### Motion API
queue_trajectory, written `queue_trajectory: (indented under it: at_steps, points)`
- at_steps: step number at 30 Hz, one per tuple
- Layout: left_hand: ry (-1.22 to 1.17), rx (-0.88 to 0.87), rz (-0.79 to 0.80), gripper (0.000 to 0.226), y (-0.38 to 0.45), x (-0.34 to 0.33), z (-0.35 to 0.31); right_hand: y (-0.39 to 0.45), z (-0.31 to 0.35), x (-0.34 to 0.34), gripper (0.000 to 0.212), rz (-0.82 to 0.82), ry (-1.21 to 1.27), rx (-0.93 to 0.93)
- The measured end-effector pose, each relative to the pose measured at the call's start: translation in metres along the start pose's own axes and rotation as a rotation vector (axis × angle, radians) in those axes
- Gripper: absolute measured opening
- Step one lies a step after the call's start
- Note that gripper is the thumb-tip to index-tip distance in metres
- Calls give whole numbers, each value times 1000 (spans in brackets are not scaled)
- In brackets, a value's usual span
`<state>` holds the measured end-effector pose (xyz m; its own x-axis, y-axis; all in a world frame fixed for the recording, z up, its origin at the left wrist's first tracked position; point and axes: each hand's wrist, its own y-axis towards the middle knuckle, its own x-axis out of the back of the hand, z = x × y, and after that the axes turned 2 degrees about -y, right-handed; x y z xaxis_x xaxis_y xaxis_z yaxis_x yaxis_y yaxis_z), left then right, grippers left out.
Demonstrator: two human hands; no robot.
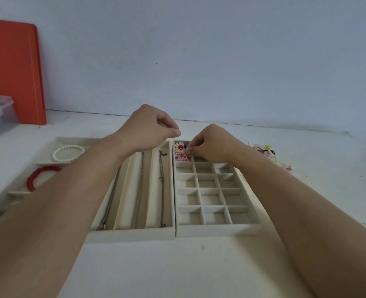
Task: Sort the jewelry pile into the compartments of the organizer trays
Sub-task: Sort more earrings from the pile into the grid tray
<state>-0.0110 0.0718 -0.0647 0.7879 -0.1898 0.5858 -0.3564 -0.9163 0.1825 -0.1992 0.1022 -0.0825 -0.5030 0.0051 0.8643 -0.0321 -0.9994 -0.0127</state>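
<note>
Head view | right hand [212, 143] pinches charm [185, 152] over grid tray [216, 230] 12 o'clock cell, grouping charms | left hand [150, 127] curled, contents unclear | pile [265, 150] 2 o'clock, unsorted

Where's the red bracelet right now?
The red bracelet lies in a compartment of the left tray, just nearer than the pearl bracelet, beside the left forearm.
</note>
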Motion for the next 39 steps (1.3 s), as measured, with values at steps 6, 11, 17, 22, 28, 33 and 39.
queue_trajectory:
  at_steps: [6, 11, 17, 22, 28, 33, 39]
  points:
    - [16, 7, 19, 6, 0, -1, 1, -3, 1, 0, 25, 59, -22, 11]
    - [33, 7, 29, 6, -1, -2, 0, 0, 3, -2, 20, 67, -153, 109]
    - [34, 11, 55, 7, -2, -2, -1, 2, 4, -5, 13, 36, -194, 178]
    - [36, 16, 74, 7, -2, -2, -1, 3, 3, -5, 13, 43, -195, 177]
    - [37, 11, 84, 7, -3, -3, 0, 4, -1, -8, 25, 31, -207, 142]
    - [41, 3, 85, 6, -2, -2, 1, 3, -2, -6, 19, -6, -144, 113]
    - [38, 4, 96, 7, -2, -3, 2, 4, -2, -9, 28, -39, -136, 79]
